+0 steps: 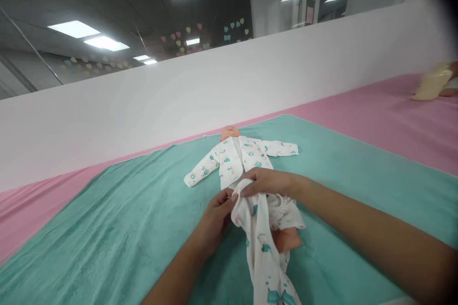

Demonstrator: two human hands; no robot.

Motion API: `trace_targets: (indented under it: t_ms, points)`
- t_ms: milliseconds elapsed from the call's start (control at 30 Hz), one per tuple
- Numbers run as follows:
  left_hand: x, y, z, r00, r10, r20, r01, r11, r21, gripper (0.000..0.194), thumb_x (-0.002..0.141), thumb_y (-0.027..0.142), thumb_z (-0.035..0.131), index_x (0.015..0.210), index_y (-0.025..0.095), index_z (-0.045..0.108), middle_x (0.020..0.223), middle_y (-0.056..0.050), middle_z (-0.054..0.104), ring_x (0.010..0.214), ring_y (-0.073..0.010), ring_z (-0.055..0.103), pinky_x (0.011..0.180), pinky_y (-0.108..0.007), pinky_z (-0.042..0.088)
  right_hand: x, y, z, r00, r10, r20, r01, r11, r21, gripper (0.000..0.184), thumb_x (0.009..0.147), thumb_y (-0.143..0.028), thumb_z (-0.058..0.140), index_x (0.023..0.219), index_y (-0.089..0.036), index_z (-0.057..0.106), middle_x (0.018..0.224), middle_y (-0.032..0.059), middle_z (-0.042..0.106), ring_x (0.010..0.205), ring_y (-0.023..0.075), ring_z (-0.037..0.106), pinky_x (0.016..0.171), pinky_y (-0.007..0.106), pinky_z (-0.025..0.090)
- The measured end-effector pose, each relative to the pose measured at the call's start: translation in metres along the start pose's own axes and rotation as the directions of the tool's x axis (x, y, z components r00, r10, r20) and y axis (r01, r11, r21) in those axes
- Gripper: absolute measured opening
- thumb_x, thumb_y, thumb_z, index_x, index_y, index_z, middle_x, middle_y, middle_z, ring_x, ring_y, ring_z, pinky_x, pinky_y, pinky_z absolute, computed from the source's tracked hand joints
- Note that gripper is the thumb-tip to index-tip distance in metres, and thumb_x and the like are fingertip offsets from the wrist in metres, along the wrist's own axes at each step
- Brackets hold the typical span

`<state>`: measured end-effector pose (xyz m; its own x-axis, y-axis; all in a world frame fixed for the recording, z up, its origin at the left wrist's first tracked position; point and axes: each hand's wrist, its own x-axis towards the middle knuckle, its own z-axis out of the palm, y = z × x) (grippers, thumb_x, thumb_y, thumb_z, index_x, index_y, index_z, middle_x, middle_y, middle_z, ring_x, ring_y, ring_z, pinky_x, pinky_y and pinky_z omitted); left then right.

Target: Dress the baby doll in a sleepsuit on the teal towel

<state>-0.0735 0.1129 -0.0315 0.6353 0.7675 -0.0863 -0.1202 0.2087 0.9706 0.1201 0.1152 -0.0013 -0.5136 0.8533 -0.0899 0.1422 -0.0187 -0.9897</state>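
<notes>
Soft cotton sleepsuit (259, 252), white with teal print: light, limp, easily bunched, best taken at gathered folds. Lower part held up over lower body of baby doll (229, 132), laid on teal towel (121, 228) atop pink mat (372, 124). Cloth pinched by left hand (214, 221), forearm entering from lower left; fold clenched by right hand (266, 182), arm extended from right. Doll's leg (286, 240) seemingly exposed beneath. Co-worker's hand (451, 78) beside cream item (431, 83), blurred at far edge.
</notes>
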Motion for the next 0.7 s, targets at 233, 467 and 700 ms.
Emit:
trace_targets:
  t_ms: [233,467,700]
  points:
    - [0.001,0.008,0.013,0.983,0.016,0.185,-0.053,0.979,0.196,0.032,0.071,0.028,0.068,0.099,0.017,0.058,0.092,-0.007,0.06,0.083,-0.0203,0.055,0.07,-0.028,0.042,-0.004,0.009,0.01,0.975,-0.059,-0.214,0.17,0.818,0.55,0.025,0.068,-0.034,0.067,0.067,-0.017,0.048,0.061,-0.0039,0.051,0.054,0.0089,0.049,0.053,0.023,0.041]
    - [0.002,0.001,0.006,0.959,0.139,-0.249,-0.142,0.99,0.004,0.018,0.072,0.022,0.062,0.07,0.018,0.045,0.056,0.005,0.043,0.05,-0.0079,0.039,0.046,-0.019,0.031,-0.009,-0.003,0.012,0.994,0.052,0.1,-0.045,0.997,-0.07,0.039,0.058,-0.044,0.074,0.085,-0.018,0.062,0.079,0.0022,0.063,0.068,0.0155,0.058,0.057,0.025,0.044]
    - [-0.001,0.005,0.009,0.965,0.151,-0.216,-0.162,0.986,-0.033,0.016,0.076,0.029,0.061,0.074,0.017,0.051,0.072,0.0,0.055,0.069,-0.0127,0.052,0.063,-0.022,0.041,-0.004,0.008,0.009,0.998,0.059,0.037,-0.061,0.995,0.078,0.039,0.062,-0.05,0.069,0.081,-0.016,0.063,0.077,0.0036,0.064,0.067,0.0163,0.059,0.059,0.027,0.045]
